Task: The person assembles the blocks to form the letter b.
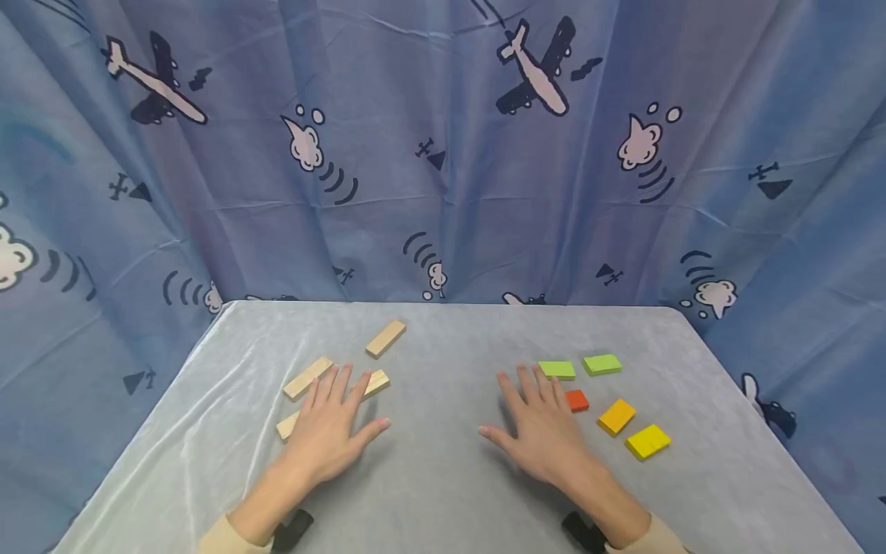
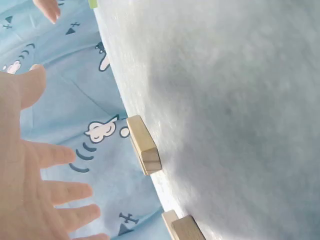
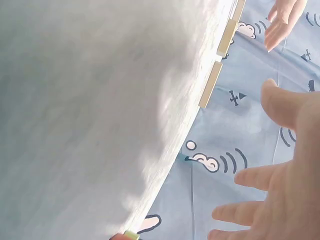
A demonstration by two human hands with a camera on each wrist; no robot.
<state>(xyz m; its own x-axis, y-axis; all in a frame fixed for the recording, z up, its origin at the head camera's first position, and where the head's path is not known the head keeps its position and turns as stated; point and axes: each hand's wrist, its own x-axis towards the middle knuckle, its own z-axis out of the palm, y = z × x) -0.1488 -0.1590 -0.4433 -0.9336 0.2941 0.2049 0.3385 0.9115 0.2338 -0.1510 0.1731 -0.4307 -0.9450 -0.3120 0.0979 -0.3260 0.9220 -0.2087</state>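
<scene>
My left hand (image 1: 327,435), palm down with fingers spread, hovers over the left part of the table and holds nothing. Around it lie several plain wooden blocks: one wooden block (image 1: 308,378) beside the fingertips, another (image 1: 386,338) farther back, and two partly hidden by the hand. My right hand (image 1: 543,431) is likewise spread and holds nothing. Near its fingertips are a green block (image 1: 557,371), partly covered, and a red block (image 1: 577,400). Farther right sit a second green block (image 1: 602,365), an orange block (image 1: 616,417) and a yellow block (image 1: 647,442). Both wrist views show the fingers held above the tabletop.
A pale grey cloth covers the table (image 1: 443,492), with creases along its left side. Behind it hangs a blue curtain (image 1: 388,169) printed with planes and clouds. Each wrist wears a black band (image 1: 294,531) below the beige sleeve.
</scene>
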